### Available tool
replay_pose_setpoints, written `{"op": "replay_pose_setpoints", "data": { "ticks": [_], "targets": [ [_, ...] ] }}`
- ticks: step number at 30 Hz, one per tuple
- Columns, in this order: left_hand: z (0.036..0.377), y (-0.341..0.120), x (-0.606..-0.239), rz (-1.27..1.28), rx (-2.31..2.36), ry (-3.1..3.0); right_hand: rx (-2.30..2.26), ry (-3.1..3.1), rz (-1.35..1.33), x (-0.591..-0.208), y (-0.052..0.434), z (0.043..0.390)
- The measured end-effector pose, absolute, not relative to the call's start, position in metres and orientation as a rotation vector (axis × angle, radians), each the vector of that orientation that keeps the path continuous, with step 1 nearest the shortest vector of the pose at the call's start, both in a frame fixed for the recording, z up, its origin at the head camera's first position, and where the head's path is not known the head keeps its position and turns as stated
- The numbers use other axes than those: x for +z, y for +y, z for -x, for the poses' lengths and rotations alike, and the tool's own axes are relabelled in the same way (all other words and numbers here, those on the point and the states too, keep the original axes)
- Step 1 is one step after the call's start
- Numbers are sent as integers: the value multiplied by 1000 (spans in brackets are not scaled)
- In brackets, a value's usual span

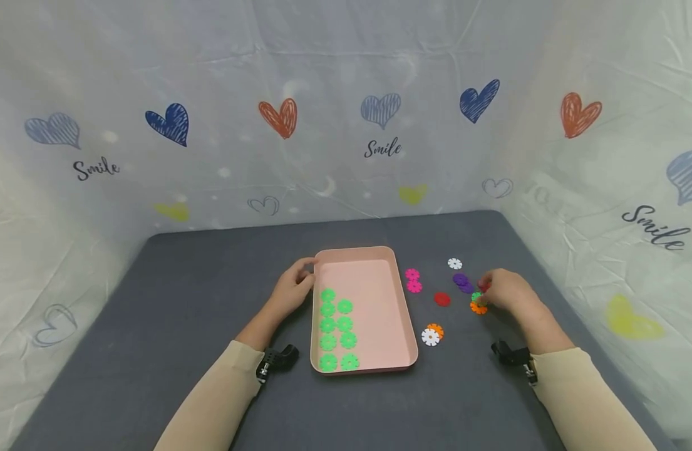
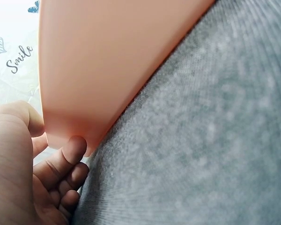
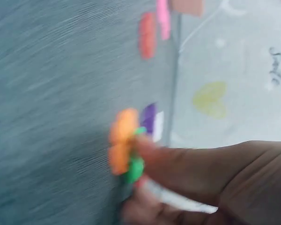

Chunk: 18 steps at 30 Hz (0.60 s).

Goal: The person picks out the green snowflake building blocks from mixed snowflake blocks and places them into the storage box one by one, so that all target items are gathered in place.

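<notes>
A pink tray [image 1: 404,300] lies mid-table with several green snowflake discs [image 1: 337,326] in two columns along its left side. My left hand [image 1: 307,275] grips the tray's far left corner; in the left wrist view its fingers [image 2: 72,152] curl under the tray [image 2: 117,61] and the thumb lies on the rim. To the right of the tray, my right hand [image 1: 484,294] pinches a green disc [image 1: 476,296] that lies against an orange disc [image 1: 479,307]. The right wrist view is blurred but shows the fingertips on the green disc [image 3: 136,168] beside the orange disc [image 3: 122,140].
Loose discs lie on the grey table [image 1: 182,300] right of the tray: two pink [image 1: 413,280], one red [image 1: 442,299], purple ones [image 1: 463,282], a white one [image 1: 454,264], and a white and orange pair [image 1: 432,335]. Cloth walls with hearts enclose three sides.
</notes>
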<state>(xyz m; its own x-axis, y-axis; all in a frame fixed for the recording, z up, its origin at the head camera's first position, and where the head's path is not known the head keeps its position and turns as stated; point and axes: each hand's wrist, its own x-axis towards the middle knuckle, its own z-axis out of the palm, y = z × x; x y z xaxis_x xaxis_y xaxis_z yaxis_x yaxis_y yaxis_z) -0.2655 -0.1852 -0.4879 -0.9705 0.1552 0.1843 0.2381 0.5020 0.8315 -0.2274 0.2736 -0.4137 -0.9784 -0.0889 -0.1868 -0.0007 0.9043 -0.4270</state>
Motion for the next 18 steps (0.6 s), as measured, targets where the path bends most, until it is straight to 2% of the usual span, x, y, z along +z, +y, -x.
{"op": "replay_pose_setpoints", "data": {
  "ticks": [7, 18],
  "targets": [
    [266, -185, -487, 335, -1491, -2637, -733, 2861, 52, -424, 282, 227],
    [266, -186, -489, 346, -1501, -2635, -1056, 2683, 185, -412, 268, 228]
  ]
}}
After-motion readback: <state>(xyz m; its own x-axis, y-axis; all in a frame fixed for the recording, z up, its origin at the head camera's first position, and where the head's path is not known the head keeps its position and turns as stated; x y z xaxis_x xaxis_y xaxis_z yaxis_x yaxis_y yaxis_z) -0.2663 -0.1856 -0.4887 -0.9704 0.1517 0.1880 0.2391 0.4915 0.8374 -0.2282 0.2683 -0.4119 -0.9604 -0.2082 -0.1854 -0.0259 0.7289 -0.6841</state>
